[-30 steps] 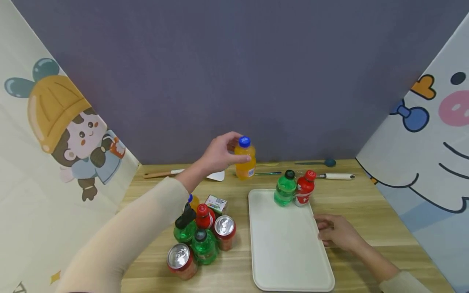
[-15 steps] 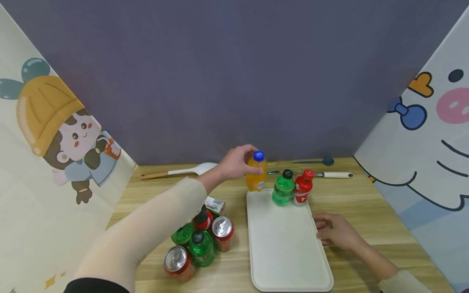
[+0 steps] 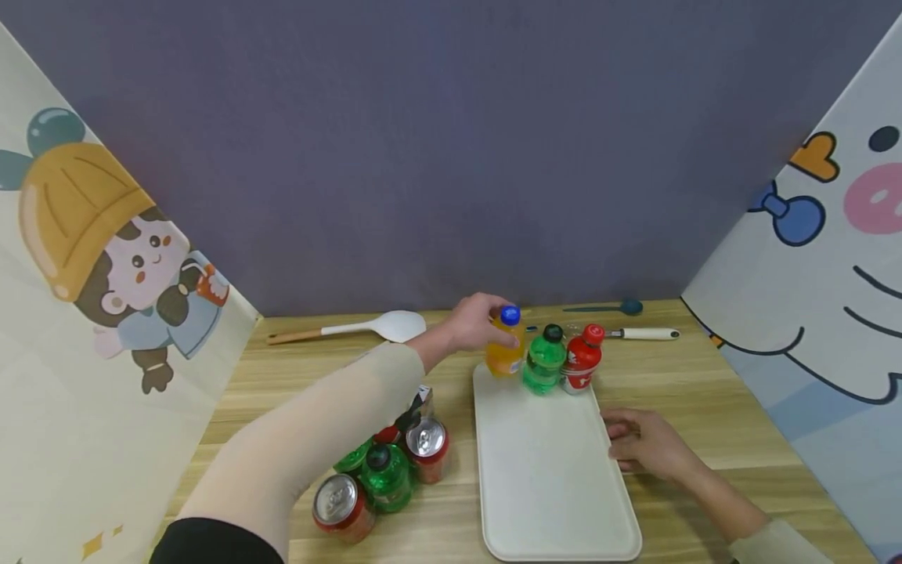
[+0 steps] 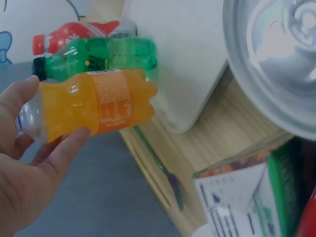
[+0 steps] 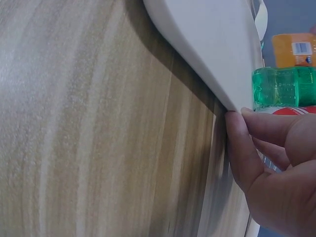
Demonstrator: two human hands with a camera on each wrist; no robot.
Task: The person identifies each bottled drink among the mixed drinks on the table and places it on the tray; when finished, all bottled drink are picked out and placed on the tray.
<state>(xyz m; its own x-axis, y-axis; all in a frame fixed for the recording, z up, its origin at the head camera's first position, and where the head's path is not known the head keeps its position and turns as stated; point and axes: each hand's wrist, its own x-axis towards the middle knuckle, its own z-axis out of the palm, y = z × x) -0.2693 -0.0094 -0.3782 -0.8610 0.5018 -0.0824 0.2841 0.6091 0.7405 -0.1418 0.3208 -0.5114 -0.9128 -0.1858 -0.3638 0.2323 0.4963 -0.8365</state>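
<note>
- Head view, left hand (image 3: 482, 323): I see fingers and thumb clamped on the upper part of an orange bottle (image 3: 503, 362), roughly upright over the far left corner of the tray (image 3: 557, 470); whether its base touches, I cannot tell.
- Head view, just right of those fingers: green bottle (image 3: 544, 364), then red bottle (image 3: 581, 364), close together at the tray's far end.
- Head view, nearer me than the left fingers, off the tray: near can (image 3: 343, 505), far can (image 3: 427, 448), black-capped bottle (image 3: 386, 479); others partly hidden by the sleeve.
- Left wrist view: fingers and thumb curled round the bottle's neck end; carton (image 4: 232, 207) well apart from them.
- Right wrist view, right hand (image 5: 276, 173): thumb and finger pinch the tray's edge; green bottle just beyond the fingertips.
- Progress, my judgement: two bottles set on the tray, a third all but placed; the off-tray group is left.
</note>
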